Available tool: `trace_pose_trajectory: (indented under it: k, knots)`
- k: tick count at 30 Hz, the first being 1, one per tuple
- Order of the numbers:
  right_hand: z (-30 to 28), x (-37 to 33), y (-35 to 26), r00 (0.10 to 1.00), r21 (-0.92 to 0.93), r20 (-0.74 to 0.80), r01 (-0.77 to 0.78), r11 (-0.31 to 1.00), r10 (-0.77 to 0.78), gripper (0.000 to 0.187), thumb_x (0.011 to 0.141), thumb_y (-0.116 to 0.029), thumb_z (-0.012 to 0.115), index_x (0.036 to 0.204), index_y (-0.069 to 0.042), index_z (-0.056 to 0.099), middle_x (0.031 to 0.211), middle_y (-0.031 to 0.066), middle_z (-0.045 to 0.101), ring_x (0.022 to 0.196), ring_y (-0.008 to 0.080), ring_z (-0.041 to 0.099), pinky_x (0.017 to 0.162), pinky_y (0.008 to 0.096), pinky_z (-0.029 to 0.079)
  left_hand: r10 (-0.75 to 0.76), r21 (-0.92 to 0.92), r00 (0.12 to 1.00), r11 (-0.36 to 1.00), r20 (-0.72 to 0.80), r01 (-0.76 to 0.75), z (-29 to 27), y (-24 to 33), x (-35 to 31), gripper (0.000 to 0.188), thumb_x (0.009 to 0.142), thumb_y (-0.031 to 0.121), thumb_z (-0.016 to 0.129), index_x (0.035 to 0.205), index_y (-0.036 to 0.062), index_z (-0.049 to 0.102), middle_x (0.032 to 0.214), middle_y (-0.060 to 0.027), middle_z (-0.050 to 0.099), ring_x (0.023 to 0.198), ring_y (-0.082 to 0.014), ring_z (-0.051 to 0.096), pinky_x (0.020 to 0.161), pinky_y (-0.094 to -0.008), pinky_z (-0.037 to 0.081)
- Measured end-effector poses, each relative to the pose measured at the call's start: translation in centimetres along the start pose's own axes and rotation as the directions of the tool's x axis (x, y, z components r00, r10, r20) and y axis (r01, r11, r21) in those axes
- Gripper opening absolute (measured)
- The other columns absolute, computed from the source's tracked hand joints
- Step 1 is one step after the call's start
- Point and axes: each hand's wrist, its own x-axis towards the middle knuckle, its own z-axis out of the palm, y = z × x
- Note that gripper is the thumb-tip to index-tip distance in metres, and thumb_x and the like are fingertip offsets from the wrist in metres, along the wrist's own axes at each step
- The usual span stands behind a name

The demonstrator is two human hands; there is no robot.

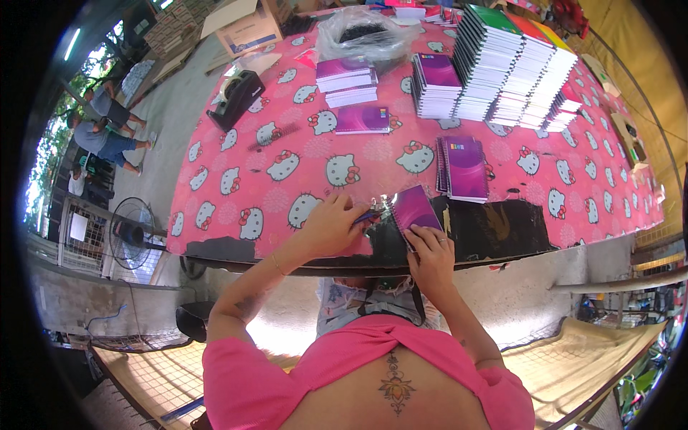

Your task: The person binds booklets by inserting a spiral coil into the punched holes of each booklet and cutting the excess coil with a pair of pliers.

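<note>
A purple spiral notebook (414, 208) lies tilted near the table's front edge, its coil along the left side. My right hand (433, 252) grips its lower right corner, thumb and fingers on the cover. To the left of the coil, my left hand (335, 221) is closed round a small dark-blue-handled tool (366, 216), whose tip points towards the coil. Most of that tool is hidden by the fingers, so its exact kind does not show. Just right of the held notebook rests a short pile of purple spiral notebooks (464, 169).
Tall stacks of spiral notebooks (494, 68) stand at the back right of the pink-covered table (251, 168). Farther left are purple booklets (363, 120), a clear plastic bag (369, 32) of black coils, a black tape dispenser (236, 99) and a cardboard box (247, 32). People stand at far left.
</note>
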Motion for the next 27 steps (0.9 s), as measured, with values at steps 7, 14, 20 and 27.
trace_pose_trajectory:
  k: [7, 14, 20, 27]
  knots:
    - [0.0, 0.0, 0.1, 1.000, 0.021, 0.004, -0.018, 1.000, 0.018, 0.047, 0.072, -0.005, 0.073, 0.118, -0.012, 0.070, 0.123, 0.0026, 0.066, 0.116, 0.0256, 0.059, 0.098, 0.0408, 0.043, 0.087, 0.035, 0.991, 0.996, -0.097, -0.084, 0.6, -1.1, -1.2, 0.042, 0.091, 0.023, 0.063, 0.131, 0.0107, 0.061, 0.122, -0.0178, 0.058, 0.113, -0.0385, 0.055, 0.091, -0.0471, 0.047]
    - [-2.8, 2.2, 0.2, 0.971, 0.219, -0.225, -0.033, 0.975, 0.084, 0.039, 0.081, 0.008, 0.069, 0.119, -0.003, 0.069, 0.114, 0.0138, 0.072, 0.104, 0.0324, 0.067, 0.089, 0.0389, 0.050, -0.074, -0.042, 0.933, 0.997, -0.352, 0.063, 3.0, -6.8, -2.9, 0.039, 0.079, -0.001, 0.064, 0.118, 0.0044, 0.066, 0.117, -0.0172, 0.063, 0.107, -0.0384, 0.058, 0.089, -0.0472, 0.049]
    - [-6.4, 7.5, 3.0, 0.895, -0.080, -0.438, 0.054, 0.995, -0.084, 0.043, 0.082, 0.004, 0.065, 0.124, -0.004, 0.068, 0.124, 0.0118, 0.069, 0.118, 0.0312, 0.062, 0.100, 0.0399, 0.046, -0.131, -0.082, 0.882, 0.991, -0.452, 0.105, 3.3, -7.2, -1.6, 0.025, 0.083, 0.000, 0.067, 0.108, 0.0008, 0.068, 0.103, -0.0160, 0.066, 0.099, -0.0361, 0.061, 0.084, -0.0450, 0.051]
    - [-4.0, 7.6, 4.2, 0.987, -0.225, -0.156, 0.000, 0.974, -0.036, 0.062, 0.084, -0.034, 0.076, 0.136, -0.007, 0.058, 0.143, 0.0137, 0.054, 0.133, 0.0329, 0.050, 0.110, 0.0524, 0.033, -0.212, -0.298, 0.803, 0.954, -0.557, 0.045, 1.9, -8.0, -0.3, 0.014, 0.087, 0.000, 0.070, 0.101, 0.0000, 0.069, 0.099, -0.0157, 0.068, 0.089, -0.0353, 0.065, 0.075, -0.0412, 0.053]
